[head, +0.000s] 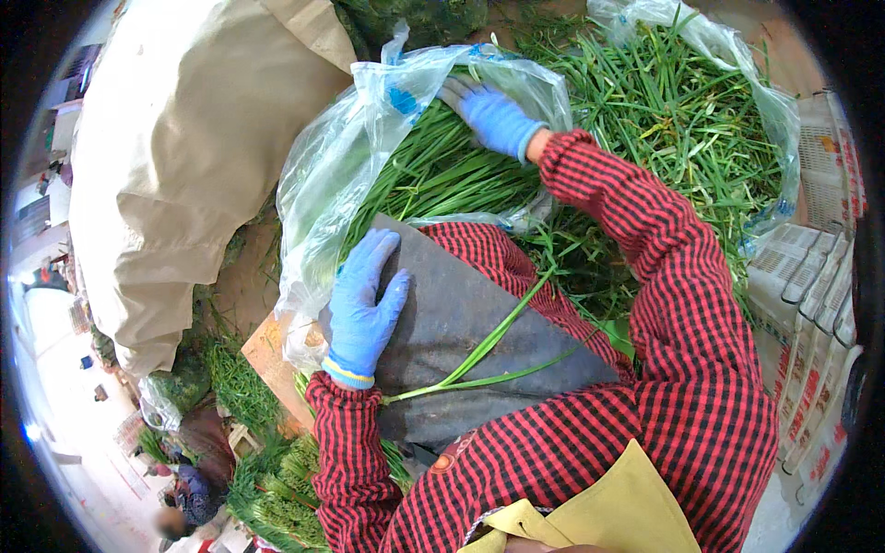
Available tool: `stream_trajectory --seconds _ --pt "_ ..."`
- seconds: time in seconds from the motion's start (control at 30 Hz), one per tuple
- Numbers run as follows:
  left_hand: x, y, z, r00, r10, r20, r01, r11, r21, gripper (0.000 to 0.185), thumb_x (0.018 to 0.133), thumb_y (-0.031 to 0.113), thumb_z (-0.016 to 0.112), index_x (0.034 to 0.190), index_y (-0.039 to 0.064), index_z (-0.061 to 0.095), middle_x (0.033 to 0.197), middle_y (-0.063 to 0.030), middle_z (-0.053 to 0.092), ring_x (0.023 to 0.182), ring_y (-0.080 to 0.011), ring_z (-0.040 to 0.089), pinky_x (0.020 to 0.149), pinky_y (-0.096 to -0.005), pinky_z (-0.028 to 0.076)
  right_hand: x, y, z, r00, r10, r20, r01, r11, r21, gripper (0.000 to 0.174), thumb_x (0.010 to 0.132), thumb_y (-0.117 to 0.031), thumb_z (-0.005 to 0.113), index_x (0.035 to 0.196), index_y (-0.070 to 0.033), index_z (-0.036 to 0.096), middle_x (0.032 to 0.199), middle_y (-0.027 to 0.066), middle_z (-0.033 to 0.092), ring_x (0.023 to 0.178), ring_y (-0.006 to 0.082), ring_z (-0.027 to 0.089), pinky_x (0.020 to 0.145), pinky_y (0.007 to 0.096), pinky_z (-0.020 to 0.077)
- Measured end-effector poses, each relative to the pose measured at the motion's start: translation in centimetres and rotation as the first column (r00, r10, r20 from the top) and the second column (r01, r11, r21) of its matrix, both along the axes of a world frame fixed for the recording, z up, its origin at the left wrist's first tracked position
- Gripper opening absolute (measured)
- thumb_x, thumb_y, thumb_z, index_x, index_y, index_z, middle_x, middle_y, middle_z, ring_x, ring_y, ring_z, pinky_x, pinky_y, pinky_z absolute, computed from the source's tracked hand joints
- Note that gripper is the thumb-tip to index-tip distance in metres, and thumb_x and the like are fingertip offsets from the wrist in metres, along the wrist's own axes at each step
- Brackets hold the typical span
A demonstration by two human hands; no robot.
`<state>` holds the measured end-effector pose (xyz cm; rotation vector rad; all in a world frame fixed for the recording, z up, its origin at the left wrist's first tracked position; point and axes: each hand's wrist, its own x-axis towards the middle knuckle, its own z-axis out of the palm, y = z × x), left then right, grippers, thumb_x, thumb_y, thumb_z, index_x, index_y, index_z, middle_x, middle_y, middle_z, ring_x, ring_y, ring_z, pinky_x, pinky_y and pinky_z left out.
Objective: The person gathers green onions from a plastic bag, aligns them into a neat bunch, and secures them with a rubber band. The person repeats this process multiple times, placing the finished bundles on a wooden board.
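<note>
My right hand [494, 117], in a blue knit glove, lies palm down inside a clear plastic bag [314, 186], fingers stretched over long green leafy stalks [442, 166] that look like garlic chives. Its fingertips are close to the bag's far rim. In a matching glove, my left hand [366, 304] rests at the near left side of the bag, thumb apart from the fingers, on the edge of a dark grey sheet [477, 311] over my lap. Both hands appear to hold nothing. A loose green stalk [470, 366] lies across the sheet.
Loose green leaves [677, 117] fill another plastic-lined place at the right. Stacked plastic crates [802, 276] stand beyond it. A beige cloth [187, 152] covers something at the left. Bundled stalks [290, 491] lie at the lower left; another person [193, 494] is farther off.
</note>
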<state>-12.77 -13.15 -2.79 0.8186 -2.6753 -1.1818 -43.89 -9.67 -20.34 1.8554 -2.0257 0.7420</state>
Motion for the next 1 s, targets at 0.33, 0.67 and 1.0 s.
stream_trajectory --seconds 0.33,0.67,1.0 --pt "-1.7 -0.7 -1.9 0.996 0.015 0.087 -0.018 0.999 0.029 0.040 0.092 0.017 0.067 0.129 0.002 0.062 0.127 -0.0184 0.065 0.118 -0.0335 0.062 0.105 -0.0400 0.045 -0.8 -5.5 2.3 0.998 0.034 0.051 -0.059 0.763 0.643 0.036 0.073 -0.009 0.071 0.107 0.002 0.071 0.108 0.0235 0.070 0.096 0.0382 0.070 0.086 0.0458 0.0560" --pt "-2.5 -0.6 -2.4 0.995 0.044 0.088 -0.048 0.998 0.042 0.047 0.090 0.017 0.068 0.134 0.004 0.060 0.129 -0.0180 0.065 0.118 -0.0317 0.063 0.103 -0.0396 0.047 -2.9 -7.4 -2.7 0.982 -0.015 0.187 -0.107 0.774 0.625 0.026 0.074 -0.018 0.077 0.094 -0.002 0.075 0.095 0.0205 0.073 0.086 0.0373 0.071 0.076 0.0473 0.0571" --pt "-8.7 -3.0 -2.1 0.968 -0.175 0.182 0.251 0.752 -0.609 0.099 0.068 0.023 0.080 0.152 0.002 0.032 0.156 -0.0174 0.037 0.145 -0.0344 0.033 0.122 -0.0521 0.017 9.2 1.5 10.6 1.000 -0.010 -0.008 0.011 0.987 0.159 0.018 0.081 -0.016 0.058 0.091 -0.005 0.069 0.075 0.0095 0.064 0.070 0.0237 0.060 0.064 0.0411 0.0405"
